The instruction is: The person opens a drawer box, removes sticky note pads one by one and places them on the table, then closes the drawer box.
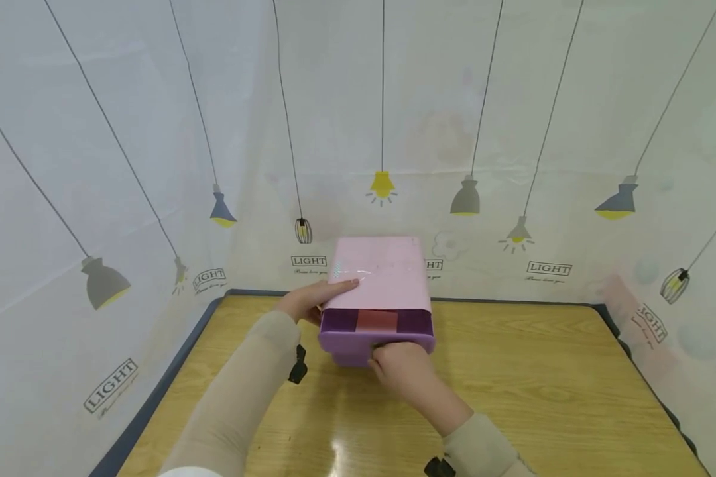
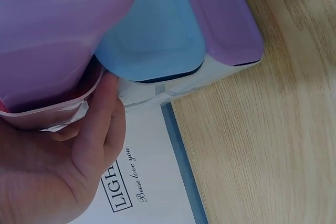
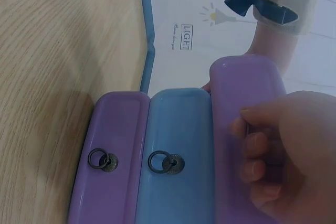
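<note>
A small drawer cabinet (image 1: 384, 265) with a pink top stands on the table. Its uppermost purple drawer (image 1: 346, 344) juts partway out, and a flat reddish item (image 1: 377, 321) shows inside. My left hand (image 1: 316, 298) grips the cabinet's upper left edge, thumb on top and fingers against the side. With curled fingers my right hand (image 1: 406, 371) holds the pull at the purple drawer's front; the hand mostly hides that pull. Below, in the right wrist view, are a blue drawer (image 3: 181, 111) and a lower purple drawer (image 3: 118, 124), both pushed in, each with a ring handle.
The cabinet is on a wood-grain table (image 1: 525, 384) with a dark blue edge strip (image 1: 513, 302) at the back. Behind it hangs a pale wall covering (image 1: 346, 132) printed with lamps and lettering. Black straps (image 1: 298, 364) are on both wrists.
</note>
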